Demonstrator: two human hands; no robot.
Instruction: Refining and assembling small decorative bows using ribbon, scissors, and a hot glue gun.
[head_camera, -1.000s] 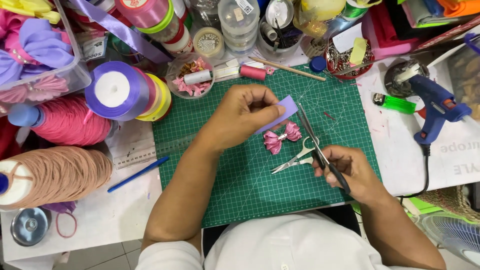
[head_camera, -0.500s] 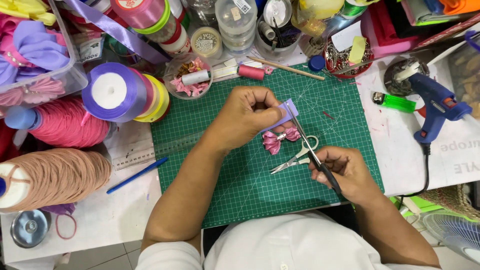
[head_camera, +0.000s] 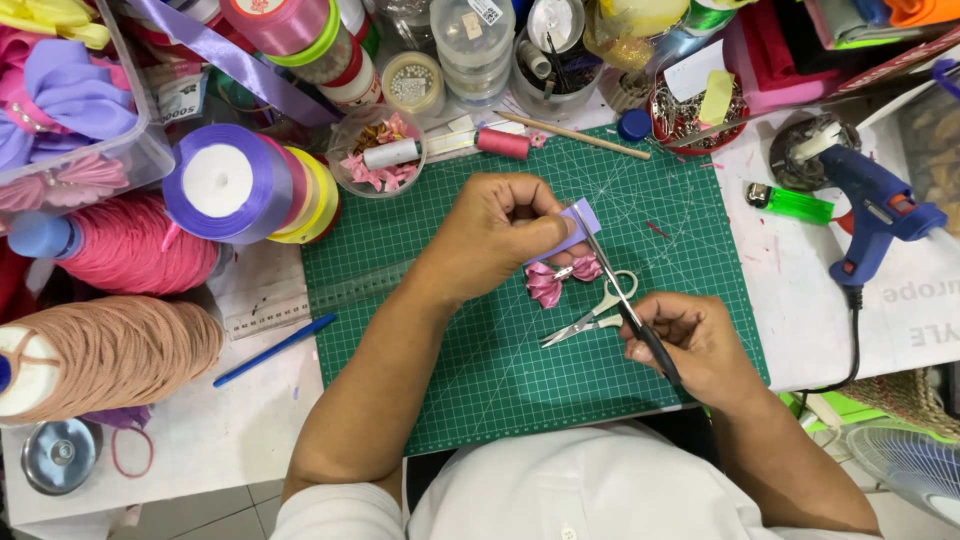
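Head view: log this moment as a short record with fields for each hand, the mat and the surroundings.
left hand: left hand pinches a small purple ribbon piece above the mat
right hand: right hand grips a thin dark-handled tool, its tip at the ribbon piece
mat: green cutting mat carries a pink bow and scissors, lying untouched
left of mat: purple ribbon spool, pink thread cone, blue pen
right of mat: blue glue gun, green lighter

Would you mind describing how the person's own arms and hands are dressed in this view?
Both forearms are bare, and the left hand and right hand wear no gloves. No rings, watch or bracelets are visible. White short sleeves of a white top show at the bottom edge, ending above the elbows.
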